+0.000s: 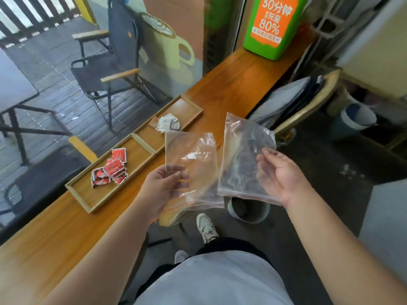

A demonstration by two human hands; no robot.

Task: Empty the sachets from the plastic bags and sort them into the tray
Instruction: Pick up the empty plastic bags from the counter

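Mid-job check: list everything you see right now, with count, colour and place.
red sachets: a small pile, red and white, near compartment of the tray
white sachets: a small pile, white, far compartment
wooden tray: one, light brown, two compartments, on the counter by the window
wooden counter: one, orange-brown, runs along the window
plastic bags: two, clear, empty; one in the left hand, one in the right
green box: one, green and orange with print, far end of the counter
folding chair: one, dark with wooden arms, outside the glass
left hand: pinching its bag
right hand: holding its bag
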